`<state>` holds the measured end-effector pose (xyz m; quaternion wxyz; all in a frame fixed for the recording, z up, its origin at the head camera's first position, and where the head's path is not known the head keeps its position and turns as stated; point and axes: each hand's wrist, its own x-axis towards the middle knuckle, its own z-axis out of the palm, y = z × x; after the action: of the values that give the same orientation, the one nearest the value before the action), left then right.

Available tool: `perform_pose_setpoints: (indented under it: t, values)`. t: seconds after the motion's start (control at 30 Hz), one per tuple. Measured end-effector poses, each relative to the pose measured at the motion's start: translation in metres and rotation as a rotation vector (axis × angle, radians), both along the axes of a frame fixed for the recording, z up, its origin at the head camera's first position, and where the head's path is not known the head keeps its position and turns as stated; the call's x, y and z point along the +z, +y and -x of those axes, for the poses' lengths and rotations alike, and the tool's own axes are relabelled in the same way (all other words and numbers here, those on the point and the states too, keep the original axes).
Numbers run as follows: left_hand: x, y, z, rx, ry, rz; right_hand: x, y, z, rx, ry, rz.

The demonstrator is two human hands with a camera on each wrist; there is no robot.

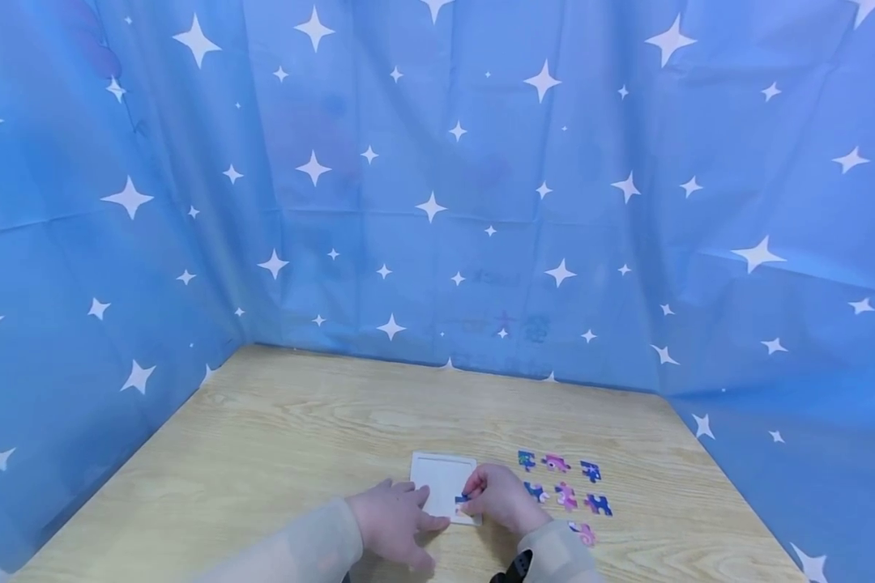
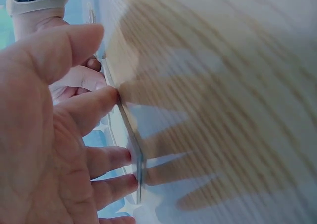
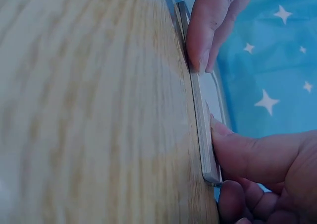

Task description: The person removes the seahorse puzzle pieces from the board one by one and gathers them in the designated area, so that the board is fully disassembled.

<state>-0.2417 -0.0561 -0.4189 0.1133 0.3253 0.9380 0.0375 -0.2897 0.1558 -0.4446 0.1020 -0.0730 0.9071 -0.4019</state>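
Observation:
A thin white puzzle board (image 1: 437, 478) lies flat near the front of the table. My left hand (image 1: 397, 518) is spread beside it, its fingertips on the board's left and near edges; in the left wrist view those fingers (image 2: 114, 154) reach the edge nearly straight. At the board's lower right corner my right hand (image 1: 501, 495) pinches a blue and pale puzzle piece (image 1: 461, 504) between thumb and finger. The right wrist view shows the right thumb (image 3: 247, 154) low over the board's edge (image 3: 200, 130), the piece mostly hidden there.
Several loose puzzle pieces lie to the right of the board, among them a pink one (image 1: 556, 462), a dark blue one (image 1: 599, 504) and a pink one (image 1: 583, 533) by the right sleeve. Blue star-patterned curtains (image 1: 437, 243) border the wooden table (image 1: 299, 421).

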Motion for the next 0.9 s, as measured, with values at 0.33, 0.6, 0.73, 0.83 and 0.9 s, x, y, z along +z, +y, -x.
perform_pose_setpoints:
  t: [0.33,0.6,0.73,0.83,0.9]
  values:
    - [-0.003,0.006,0.004,-0.112,0.067,-0.009,0.000,-0.001,-0.001,0.031,0.024,0.013]
    - [-0.005,0.014,0.009,-0.101,0.048,-0.009,0.001,0.000,-0.002,0.025,0.013,0.001]
    - [-0.004,0.017,0.009,-0.077,0.026,-0.019,0.001,0.000,-0.002,0.015,0.008,-0.005]
    - [-0.003,0.017,0.009,-0.071,0.009,-0.023,0.002,0.000,-0.002,0.010,0.008,-0.007]
    - [-0.003,0.018,0.009,-0.067,-0.010,-0.027,0.002,0.001,-0.002,0.005,0.007,-0.009]
